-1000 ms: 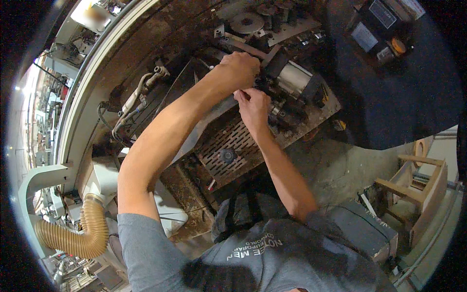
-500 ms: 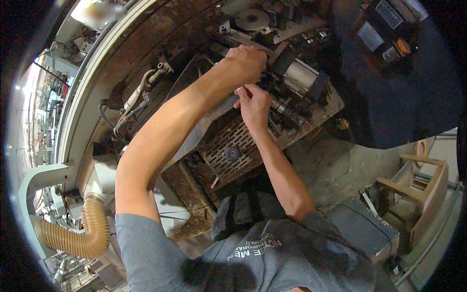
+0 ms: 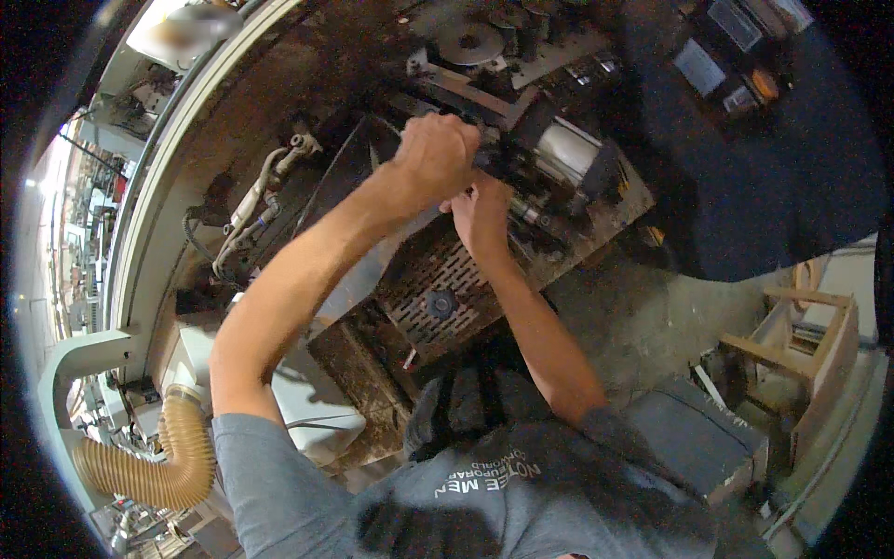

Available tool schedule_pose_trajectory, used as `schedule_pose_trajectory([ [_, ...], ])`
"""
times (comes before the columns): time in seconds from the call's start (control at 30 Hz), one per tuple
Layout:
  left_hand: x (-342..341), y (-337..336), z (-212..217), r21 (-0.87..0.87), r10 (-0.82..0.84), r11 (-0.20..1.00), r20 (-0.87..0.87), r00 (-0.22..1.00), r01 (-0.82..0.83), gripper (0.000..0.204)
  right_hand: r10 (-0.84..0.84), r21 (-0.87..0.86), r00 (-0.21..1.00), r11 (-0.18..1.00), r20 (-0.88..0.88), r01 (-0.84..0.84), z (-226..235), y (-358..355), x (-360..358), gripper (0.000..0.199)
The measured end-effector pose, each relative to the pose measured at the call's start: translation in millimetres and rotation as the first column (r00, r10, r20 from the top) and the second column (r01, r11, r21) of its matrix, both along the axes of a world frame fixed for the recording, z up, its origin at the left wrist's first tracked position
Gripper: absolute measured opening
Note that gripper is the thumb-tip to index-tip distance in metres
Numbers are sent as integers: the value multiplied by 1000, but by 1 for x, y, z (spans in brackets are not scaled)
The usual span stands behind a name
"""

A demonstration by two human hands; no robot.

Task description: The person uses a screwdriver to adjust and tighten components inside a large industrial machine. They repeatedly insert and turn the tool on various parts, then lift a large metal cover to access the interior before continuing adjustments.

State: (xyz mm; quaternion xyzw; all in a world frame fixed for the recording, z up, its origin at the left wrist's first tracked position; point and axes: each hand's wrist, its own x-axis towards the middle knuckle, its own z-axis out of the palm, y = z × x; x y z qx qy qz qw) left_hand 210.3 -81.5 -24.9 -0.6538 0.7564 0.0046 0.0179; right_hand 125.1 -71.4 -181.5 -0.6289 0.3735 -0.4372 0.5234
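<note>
Over the middle of a dusty metal machine, my left hand (image 3: 436, 154) is curled closed, knuckles up. What it grips, if anything, is hidden beneath it. Just nearer to me, my right hand (image 3: 480, 216) is also closed, its fingers pinched together beside the left wrist. Whatever they pinch cannot be made out. Right of both hands sits a silver cylinder (image 3: 566, 152), with rods and fittings (image 3: 535, 214) below it. A slotted metal plate (image 3: 419, 321) carrying a dark round knob (image 3: 440, 302) lies nearer to me. Beyond the left hand runs a flat metal bar (image 3: 470, 98).
A round metal disc (image 3: 470, 43) lies at the far side. Hoses with fittings (image 3: 256, 205) hang on the left, and a ribbed tan duct (image 3: 186, 456) curves at lower left. Dark cloth (image 3: 745, 214) covers the right. A wooden frame (image 3: 805, 349) and grey box (image 3: 694, 443) stand lower right.
My left hand has moved toward me and a little left, uncovering more of the metal bar beyond it. My right hand has shifted slightly toward me, staying close to the left.
</note>
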Motion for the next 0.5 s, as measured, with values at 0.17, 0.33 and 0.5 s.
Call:
schedule_pose_trajectory([
  [0.17, 11, 20, -25, -230, -71, 973, -185, 980, 26, 19, -94, -153, 990, 985, -101, 78, 20, 9, -12, 8],
  [0.33, 17, 31, -42, -271, -14, 962, -170, 985, -33, 20, -52, -171, 997, 984, -63, 40, 43, 15, -11, 17],
  [0.5, 30, 81, -37, -281, -24, 959, -178, 984, -27, 14, -38, -236, 976, 972, -215, -14, 49, 16, -9, 31],
])
